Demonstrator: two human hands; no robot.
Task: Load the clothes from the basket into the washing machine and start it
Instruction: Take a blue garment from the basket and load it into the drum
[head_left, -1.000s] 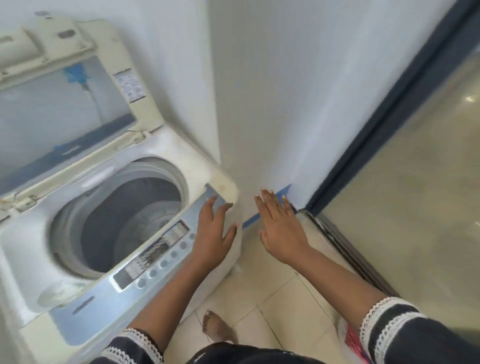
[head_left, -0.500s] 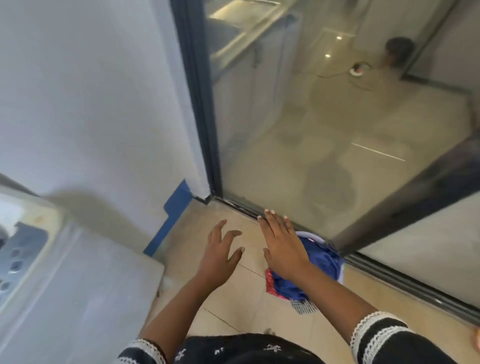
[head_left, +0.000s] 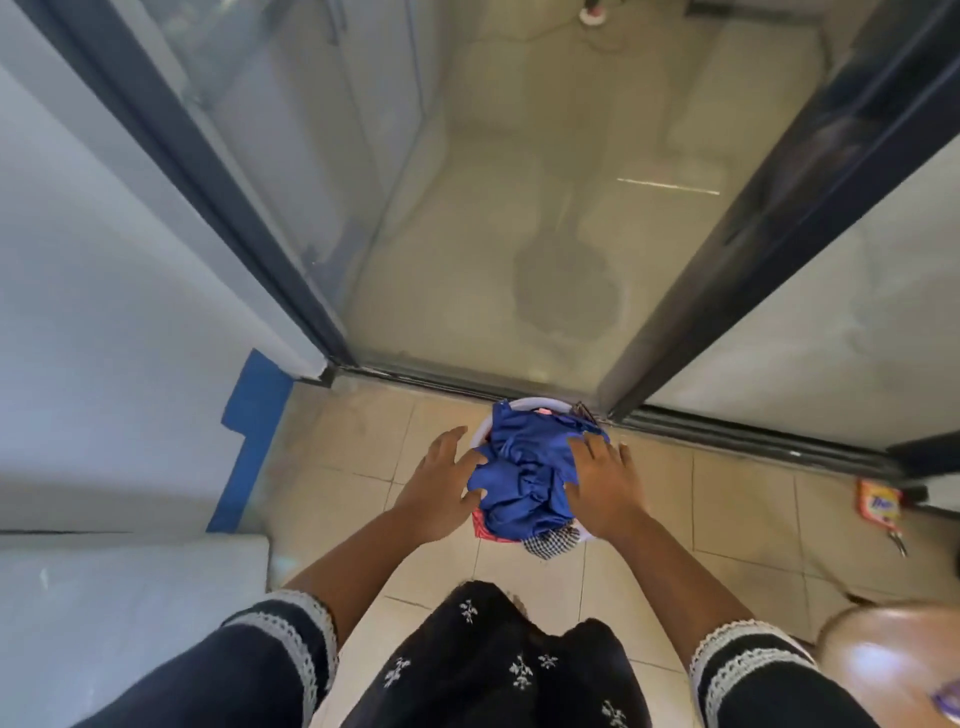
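View has swung off the washer to the basket (head_left: 537, 403) at lower centre, full of blue clothes (head_left: 524, 478); left hand (head_left: 436, 491) and right hand (head_left: 605, 491) now flank it, fingers spread, gripping nothing, so loading hasn't started.

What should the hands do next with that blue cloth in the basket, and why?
Probably close both hands on the blue cloth and lift it. The left hand and right hand are spread open on either side of it, gripping nothing, and it lies on top of the pile in the white basket.
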